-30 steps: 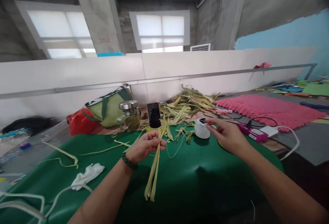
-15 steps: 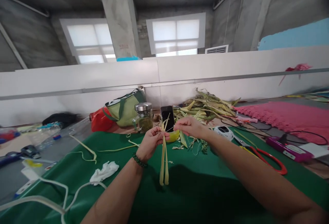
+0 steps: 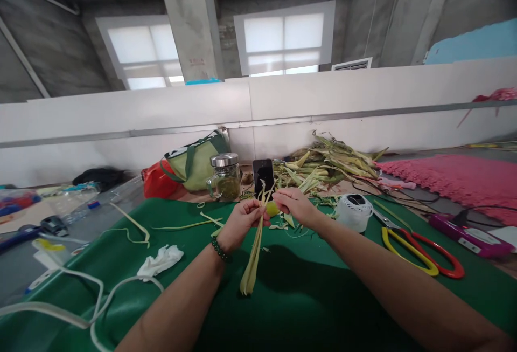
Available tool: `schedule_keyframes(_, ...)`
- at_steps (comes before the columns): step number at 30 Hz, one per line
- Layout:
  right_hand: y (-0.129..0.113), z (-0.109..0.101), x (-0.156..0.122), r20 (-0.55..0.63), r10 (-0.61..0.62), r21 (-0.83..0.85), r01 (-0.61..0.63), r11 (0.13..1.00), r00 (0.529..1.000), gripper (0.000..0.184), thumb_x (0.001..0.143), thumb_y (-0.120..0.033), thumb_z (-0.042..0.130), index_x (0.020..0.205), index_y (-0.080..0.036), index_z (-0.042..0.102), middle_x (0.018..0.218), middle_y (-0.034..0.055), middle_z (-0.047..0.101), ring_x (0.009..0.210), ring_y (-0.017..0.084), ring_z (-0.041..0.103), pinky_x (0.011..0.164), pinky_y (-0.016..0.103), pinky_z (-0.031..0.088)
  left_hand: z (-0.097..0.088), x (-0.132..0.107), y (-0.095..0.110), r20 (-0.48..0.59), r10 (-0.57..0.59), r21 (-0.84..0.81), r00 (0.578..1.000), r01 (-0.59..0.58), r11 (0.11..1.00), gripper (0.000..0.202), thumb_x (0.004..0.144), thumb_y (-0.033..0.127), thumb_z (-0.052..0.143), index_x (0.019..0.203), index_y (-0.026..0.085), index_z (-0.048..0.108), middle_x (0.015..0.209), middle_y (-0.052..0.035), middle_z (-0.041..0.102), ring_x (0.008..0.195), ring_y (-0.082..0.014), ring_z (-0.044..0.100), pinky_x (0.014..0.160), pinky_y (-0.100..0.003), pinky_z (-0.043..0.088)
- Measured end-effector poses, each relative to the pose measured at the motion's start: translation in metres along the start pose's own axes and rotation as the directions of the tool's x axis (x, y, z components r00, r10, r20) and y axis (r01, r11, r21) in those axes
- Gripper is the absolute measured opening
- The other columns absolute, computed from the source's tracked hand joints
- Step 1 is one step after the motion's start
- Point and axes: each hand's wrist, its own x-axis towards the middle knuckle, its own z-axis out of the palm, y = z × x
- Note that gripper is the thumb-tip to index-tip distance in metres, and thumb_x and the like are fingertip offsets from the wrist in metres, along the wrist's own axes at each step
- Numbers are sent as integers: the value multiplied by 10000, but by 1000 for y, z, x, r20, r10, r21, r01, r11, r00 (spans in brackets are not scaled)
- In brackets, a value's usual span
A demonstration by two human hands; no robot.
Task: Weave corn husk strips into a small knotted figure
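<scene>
Green bench (image 3: 307,287), six o'clock: left hand (image 3: 244,222) pinches husk strips (image 3: 253,263); right hand (image 3: 297,204) by tips, can't tell if holding. Loose left pinch could let strips slip.

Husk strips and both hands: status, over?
Left hand pinching husk strips, lower ends loose. Right hand at upper ends, exact grip unclear. Smartphone behind them; scissors off right, clear of both hands.
</scene>
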Motion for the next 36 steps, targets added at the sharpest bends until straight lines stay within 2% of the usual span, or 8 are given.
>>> schedule_keyframes(3,-1,-13,2,-68,-43,-384,13,923,997,285,831,-317,488,581,-179,478,509,-46,398,523,104,379,527,248,278,-2,0,0,-22,-45,-46,999,44,998,429,523,438,818,695,145,555,649,-20,674,576,-127,633,586,-223,479)
schedule_keyframes(5,-2,-18,1,-73,23,-412,-51,910,997,201,847,-331,474,746,-174,550,507,-59,396,501,104,382,503,240,281,-2,0,0,-22,-57,-60,998,56,997,434,528,435,817,716,149,550,670,-27,682,592,-132,641,601,-229,485)
schedule_keyframes(8,-4,-16,-3,155,184,-286,-134,949,971,287,871,-403,435,906,-159,582,492,-66,416,450,90,392,453,214,299,-1,-2,1,7,-50,-18,999,50,999,413,562,441,797,730,147,560,650,-13,666,589,-124,631,580,-215,468)
schedule_keyframes(11,-4,-10,-4,395,256,-226,-177,958,882,319,846,-425,466,779,-144,601,524,-36,504,438,71,416,434,194,322,-1,-2,1,41,-19,53,999,17,998,388,593,449,773,703,142,564,603,-1,638,569,-114,610,556,-200,441)
schedule_keyframes(22,-15,-3,-9,186,-63,36,57,998,981,221,783,-326,531,653,-151,573,689,13,571,554,95,527,562,227,427,2,-4,6,22,11,68,1000,-13,998,392,588,463,775,697,147,569,609,8,617,566,-105,570,592,-218,458)
schedule_keyframes(26,-16,12,-11,218,64,257,-120,959,974,205,755,-307,492,616,-165,546,614,9,578,557,107,530,554,230,431,4,-3,5,68,89,142,994,-98,985,398,609,498,746,642,142,570,573,8,591,532,-101,542,555,-214,431)
schedule_keyframes(33,-10,-14,-5,105,256,-197,-232,952,961,218,675,-193,484,458,-169,500,431,-36,424,408,89,395,432,227,292,-6,0,5,-101,69,169,992,-51,984,383,595,465,762,660,155,547,577,-9,638,542,-128,592,573,-236,451)
schedule_keyframes(36,-14,-34,-4,-100,128,-637,-163,754,987,127,636,-227,663,558,-168,582,639,14,555,555,129,476,499,243,294,-5,-1,4,-80,-8,102,997,16,995,402,570,452,784,709,150,558,687,-37,680,639,-146,630,624,-246,473)
